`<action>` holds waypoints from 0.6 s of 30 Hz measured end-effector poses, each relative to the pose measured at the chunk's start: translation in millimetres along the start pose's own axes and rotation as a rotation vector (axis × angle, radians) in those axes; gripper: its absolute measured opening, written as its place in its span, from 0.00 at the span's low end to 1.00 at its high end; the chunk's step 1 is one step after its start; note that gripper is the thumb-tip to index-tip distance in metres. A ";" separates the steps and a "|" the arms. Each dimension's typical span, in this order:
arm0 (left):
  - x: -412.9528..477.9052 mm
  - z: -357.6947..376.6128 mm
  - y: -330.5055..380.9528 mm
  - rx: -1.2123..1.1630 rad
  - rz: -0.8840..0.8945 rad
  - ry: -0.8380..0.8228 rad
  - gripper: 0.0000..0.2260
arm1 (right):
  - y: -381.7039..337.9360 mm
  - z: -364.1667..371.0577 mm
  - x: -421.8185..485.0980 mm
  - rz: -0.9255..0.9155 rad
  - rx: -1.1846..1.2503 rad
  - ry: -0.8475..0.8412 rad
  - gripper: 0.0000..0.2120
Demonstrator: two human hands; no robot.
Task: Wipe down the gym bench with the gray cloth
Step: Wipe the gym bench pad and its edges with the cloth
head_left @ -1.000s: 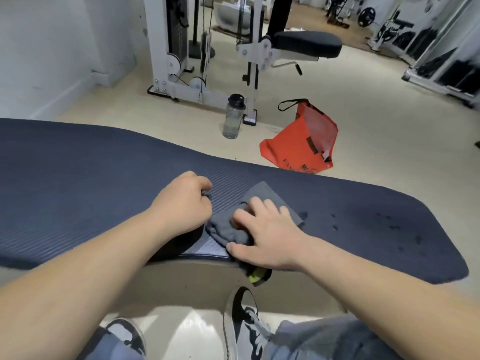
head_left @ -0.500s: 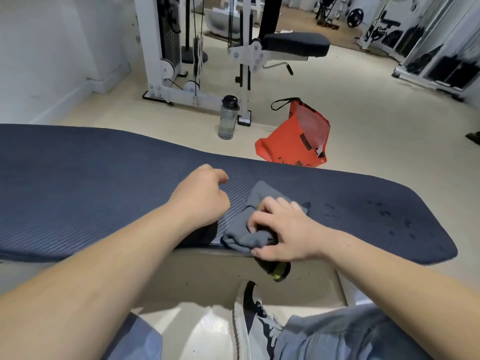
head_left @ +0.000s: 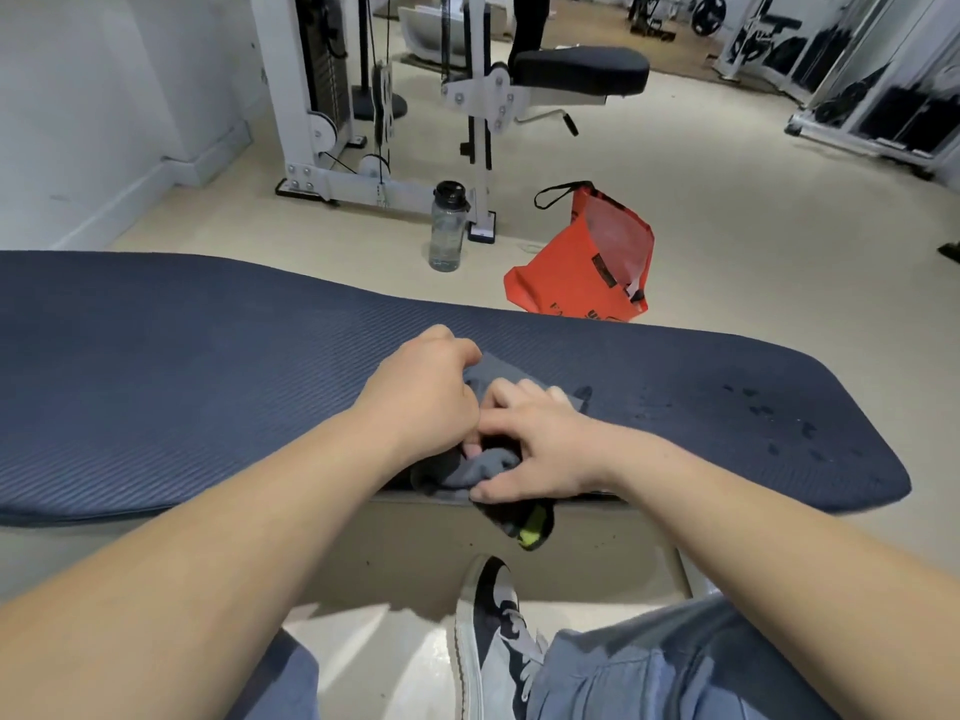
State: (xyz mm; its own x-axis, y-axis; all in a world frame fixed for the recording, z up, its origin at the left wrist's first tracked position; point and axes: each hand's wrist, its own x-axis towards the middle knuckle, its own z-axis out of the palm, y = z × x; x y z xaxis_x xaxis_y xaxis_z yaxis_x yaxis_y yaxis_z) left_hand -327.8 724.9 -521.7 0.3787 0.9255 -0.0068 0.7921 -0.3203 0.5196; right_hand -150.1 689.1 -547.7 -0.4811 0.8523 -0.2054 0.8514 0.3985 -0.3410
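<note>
Right now both hands hold the gray cloth [head_left: 485,467] bunched at the desk's [head_left: 208,366] near edge. The left hand [head_left: 421,392] curls on its far corner and the right hand [head_left: 540,449] claws over the wad. Part seems to hang off at 6 o'clock, so a slack grip could drop it to the floor. Wadded like this, it may skip the wet spots [head_left: 769,413] at 3 o'clock.

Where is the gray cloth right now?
In the head view, the gray cloth lies bunched at the near edge of the bench, about mid-frame, gripped by the left hand and the right hand.
</note>
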 end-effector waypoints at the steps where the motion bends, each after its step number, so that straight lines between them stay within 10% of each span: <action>1: 0.9 -0.9 3.2 -0.003 0.003 -0.007 0.21 | 8.3 -3.2 3.1 0.056 0.010 0.044 0.15; 6: 2.9 1.4 21.6 -0.018 0.039 -0.016 0.18 | 29.1 -14.9 5.5 0.307 -0.095 0.173 0.17; 11: -0.7 16.3 45.9 0.129 0.056 -0.240 0.11 | 30.8 -39.4 -37.3 0.273 0.532 -0.059 0.16; 18: -7.8 58.1 91.6 0.563 0.054 -0.439 0.32 | 97.9 -74.8 -104.0 0.670 0.420 0.464 0.07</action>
State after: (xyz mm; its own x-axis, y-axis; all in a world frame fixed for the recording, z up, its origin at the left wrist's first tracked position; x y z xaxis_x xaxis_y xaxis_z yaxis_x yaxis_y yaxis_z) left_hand -230.3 676.6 -523.7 0.4883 0.7765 -0.3984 0.8487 -0.5288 0.0095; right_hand -1.0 664.9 -491.0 0.2957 0.9474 -0.1222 0.7324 -0.3069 -0.6078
